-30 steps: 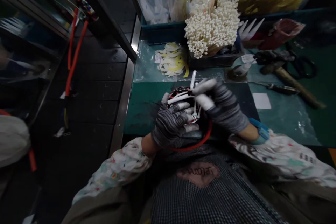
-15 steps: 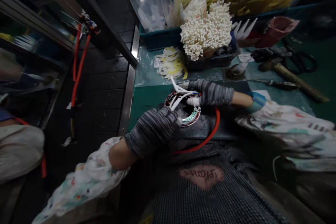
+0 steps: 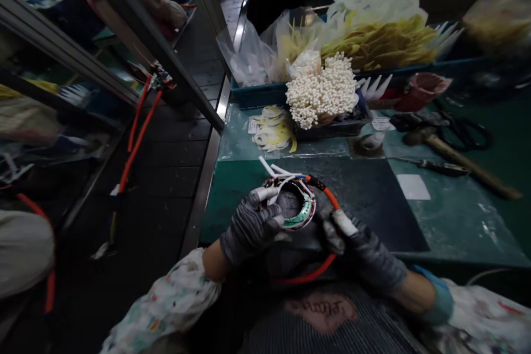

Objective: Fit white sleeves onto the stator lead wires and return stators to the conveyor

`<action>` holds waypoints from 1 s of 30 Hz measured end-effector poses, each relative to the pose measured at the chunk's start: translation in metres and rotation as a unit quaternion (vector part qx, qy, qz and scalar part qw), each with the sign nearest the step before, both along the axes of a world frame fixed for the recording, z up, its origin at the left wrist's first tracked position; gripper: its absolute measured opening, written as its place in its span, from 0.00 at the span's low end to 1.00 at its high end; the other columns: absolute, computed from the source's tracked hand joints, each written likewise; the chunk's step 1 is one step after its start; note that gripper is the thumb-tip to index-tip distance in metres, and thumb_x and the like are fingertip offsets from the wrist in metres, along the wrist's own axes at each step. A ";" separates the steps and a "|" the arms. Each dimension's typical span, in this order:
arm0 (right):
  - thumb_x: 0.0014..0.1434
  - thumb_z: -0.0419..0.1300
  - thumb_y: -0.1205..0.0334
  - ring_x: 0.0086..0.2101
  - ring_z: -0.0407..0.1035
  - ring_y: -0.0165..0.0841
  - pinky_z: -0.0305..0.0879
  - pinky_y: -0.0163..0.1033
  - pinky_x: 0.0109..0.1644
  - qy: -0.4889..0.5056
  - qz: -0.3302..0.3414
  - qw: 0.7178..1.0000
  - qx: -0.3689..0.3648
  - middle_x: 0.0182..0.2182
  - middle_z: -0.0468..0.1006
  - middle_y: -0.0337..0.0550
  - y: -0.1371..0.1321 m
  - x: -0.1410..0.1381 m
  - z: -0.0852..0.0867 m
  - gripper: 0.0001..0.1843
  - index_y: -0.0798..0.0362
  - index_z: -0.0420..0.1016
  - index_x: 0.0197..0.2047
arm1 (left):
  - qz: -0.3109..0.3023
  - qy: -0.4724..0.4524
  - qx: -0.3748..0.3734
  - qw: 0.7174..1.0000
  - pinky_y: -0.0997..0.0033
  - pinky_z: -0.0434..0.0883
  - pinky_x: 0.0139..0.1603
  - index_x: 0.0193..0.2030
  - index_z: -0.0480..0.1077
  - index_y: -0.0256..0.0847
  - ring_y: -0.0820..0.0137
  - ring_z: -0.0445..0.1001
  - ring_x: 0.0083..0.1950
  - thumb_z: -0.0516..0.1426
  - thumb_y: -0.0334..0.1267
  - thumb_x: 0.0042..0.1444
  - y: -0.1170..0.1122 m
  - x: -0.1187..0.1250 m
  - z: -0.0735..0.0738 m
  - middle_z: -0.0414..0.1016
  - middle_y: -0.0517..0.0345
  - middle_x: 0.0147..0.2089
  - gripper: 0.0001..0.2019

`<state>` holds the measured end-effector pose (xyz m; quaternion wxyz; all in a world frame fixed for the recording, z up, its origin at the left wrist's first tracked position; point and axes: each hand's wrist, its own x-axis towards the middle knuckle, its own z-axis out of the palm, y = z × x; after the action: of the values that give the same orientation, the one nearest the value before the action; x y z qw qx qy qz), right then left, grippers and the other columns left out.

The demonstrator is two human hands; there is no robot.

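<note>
The left hand (image 3: 251, 227) has its grip closed on the left edge of a ring (image 3: 307, 211), over the near part of the surface (image 3: 222, 191). The right hand (image 3: 367, 251) has its grip curled around an orange cable (image 3: 331, 197). 1 hammer (image 3: 462, 159) lies far right.

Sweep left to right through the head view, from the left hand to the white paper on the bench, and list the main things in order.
Left hand → ring with a green inner strip → right hand → white paper.
</note>
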<state>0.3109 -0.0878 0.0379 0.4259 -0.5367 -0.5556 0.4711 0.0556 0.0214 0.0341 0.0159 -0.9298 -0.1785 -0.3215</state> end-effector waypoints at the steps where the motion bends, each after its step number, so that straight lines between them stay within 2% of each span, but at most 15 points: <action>1: 0.79 0.43 0.41 0.18 0.55 0.29 0.62 0.33 0.19 0.066 -0.005 0.997 -0.046 0.20 0.60 0.33 0.003 0.004 0.005 0.29 0.47 0.71 0.34 | 0.014 -0.010 0.000 1.000 0.48 0.83 0.55 0.44 0.75 0.43 0.53 0.82 0.55 0.70 0.54 0.61 -0.003 0.003 -0.003 0.82 0.53 0.41 0.19; 3: 0.77 0.46 0.37 0.17 0.44 0.27 0.51 0.32 0.15 0.143 0.013 0.984 -0.108 0.21 0.54 0.30 0.022 0.020 0.013 0.28 0.47 0.74 0.37 | 0.044 -0.038 -0.003 0.998 0.46 0.83 0.54 0.44 0.73 0.43 0.54 0.82 0.53 0.73 0.51 0.58 -0.011 0.010 -0.007 0.82 0.55 0.39 0.19; 5: 0.75 0.49 0.35 0.16 0.44 0.26 0.49 0.32 0.14 0.084 0.058 0.990 -0.100 0.21 0.60 0.31 0.055 0.043 0.015 0.29 0.48 0.77 0.38 | 0.082 -0.065 -0.003 0.995 0.44 0.83 0.56 0.43 0.72 0.44 0.54 0.82 0.53 0.74 0.50 0.56 -0.019 0.019 -0.007 0.81 0.58 0.38 0.20; 6: 0.75 0.51 0.36 0.17 0.50 0.27 0.53 0.34 0.15 0.000 0.072 0.996 -0.056 0.22 0.67 0.35 0.072 0.054 0.014 0.28 0.49 0.79 0.39 | 0.101 -0.074 0.000 0.992 0.44 0.83 0.57 0.42 0.71 0.45 0.55 0.82 0.53 0.74 0.50 0.57 -0.022 0.023 -0.007 0.81 0.59 0.38 0.19; 7: 0.74 0.53 0.36 0.19 0.59 0.30 0.62 0.36 0.19 -0.098 0.056 0.994 0.005 0.25 0.74 0.39 0.089 0.063 0.012 0.27 0.48 0.80 0.40 | 0.115 -0.082 0.004 0.990 0.44 0.83 0.59 0.42 0.71 0.45 0.55 0.82 0.54 0.72 0.51 0.58 -0.024 0.026 -0.007 0.80 0.59 0.38 0.19; 9: 0.69 0.61 0.36 0.30 0.73 0.39 0.75 0.44 0.32 -0.190 0.026 0.977 0.089 0.33 0.81 0.46 0.118 0.074 0.007 0.24 0.48 0.83 0.41 | 0.130 -0.092 0.006 0.987 0.45 0.82 0.62 0.41 0.70 0.47 0.56 0.81 0.56 0.70 0.51 0.61 -0.027 0.029 -0.009 0.80 0.58 0.40 0.16; 11: 0.68 0.63 0.38 0.38 0.77 0.46 0.77 0.51 0.41 -0.279 -0.007 0.941 0.189 0.40 0.84 0.51 0.137 0.071 0.003 0.23 0.48 0.85 0.46 | 0.124 -0.100 0.006 0.987 0.46 0.82 0.63 0.41 0.70 0.47 0.57 0.81 0.58 0.70 0.51 0.61 -0.028 0.029 -0.012 0.80 0.58 0.40 0.16; 13: 0.69 0.62 0.39 0.42 0.78 0.49 0.76 0.54 0.44 -0.371 -0.042 0.881 0.291 0.44 0.84 0.54 0.147 0.062 0.004 0.22 0.47 0.85 0.51 | 0.117 -0.102 0.003 0.988 0.46 0.82 0.62 0.41 0.71 0.46 0.56 0.80 0.58 0.72 0.50 0.58 -0.027 0.028 -0.017 0.81 0.58 0.40 0.17; 15: 0.70 0.62 0.41 0.46 0.78 0.51 0.75 0.58 0.50 -0.423 -0.087 0.830 0.352 0.47 0.84 0.54 0.155 0.050 0.010 0.21 0.45 0.84 0.54 | 0.105 -0.101 0.004 0.989 0.45 0.83 0.59 0.41 0.71 0.44 0.54 0.81 0.58 0.74 0.49 0.55 -0.025 0.027 -0.022 0.81 0.57 0.40 0.20; 17: 0.69 0.65 0.43 0.53 0.74 0.55 0.69 0.67 0.60 -0.436 -0.129 0.815 0.360 0.52 0.83 0.56 0.166 0.041 0.021 0.19 0.43 0.83 0.56 | 0.098 -0.105 0.000 0.990 0.44 0.83 0.58 0.41 0.72 0.43 0.53 0.82 0.56 0.74 0.48 0.54 -0.023 0.027 -0.026 0.82 0.56 0.39 0.20; 19: 0.66 0.68 0.44 0.58 0.70 0.60 0.61 0.74 0.65 -0.457 -0.155 0.799 0.357 0.58 0.80 0.59 0.181 0.032 0.034 0.18 0.45 0.83 0.53 | 0.095 -0.116 0.001 0.989 0.44 0.83 0.56 0.41 0.72 0.43 0.54 0.83 0.54 0.73 0.48 0.56 -0.022 0.027 -0.028 0.83 0.57 0.39 0.18; 22: 0.60 0.73 0.52 0.61 0.66 0.64 0.58 0.78 0.66 -0.491 -0.151 0.792 0.331 0.63 0.77 0.57 0.204 0.018 0.048 0.13 0.50 0.82 0.44 | 0.092 -0.124 0.016 0.988 0.44 0.84 0.52 0.41 0.71 0.43 0.53 0.84 0.51 0.70 0.51 0.60 -0.020 0.029 -0.029 0.83 0.58 0.37 0.18; 25: 0.57 0.73 0.60 0.61 0.66 0.64 0.60 0.78 0.65 -0.506 -0.153 0.793 0.302 0.63 0.77 0.56 0.214 0.007 0.053 0.09 0.53 0.79 0.38 | 0.099 -0.123 0.011 0.987 0.45 0.84 0.54 0.42 0.72 0.45 0.54 0.83 0.52 0.69 0.51 0.61 -0.020 0.029 -0.027 0.83 0.58 0.38 0.16; 27: 0.60 0.71 0.59 0.60 0.68 0.61 0.62 0.75 0.64 -0.479 -0.144 0.809 0.308 0.58 0.80 0.58 0.213 0.004 0.053 0.07 0.53 0.79 0.37 | 0.101 -0.123 0.005 0.987 0.47 0.83 0.56 0.42 0.72 0.46 0.55 0.82 0.54 0.70 0.49 0.60 -0.021 0.028 -0.025 0.82 0.58 0.38 0.15; 30: 0.65 0.66 0.54 0.51 0.75 0.51 0.73 0.62 0.58 -0.401 -0.100 0.849 0.330 0.48 0.84 0.55 0.204 0.010 0.054 0.09 0.50 0.80 0.39 | 0.094 -0.123 0.014 0.988 0.48 0.82 0.56 0.43 0.73 0.45 0.55 0.81 0.56 0.72 0.47 0.57 -0.020 0.026 -0.023 0.82 0.57 0.41 0.16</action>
<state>0.3210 0.1162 0.0922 0.3624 -0.5595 -0.7443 -0.0408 0.0818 0.0014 0.0111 0.0369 -0.8618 -0.2614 -0.4332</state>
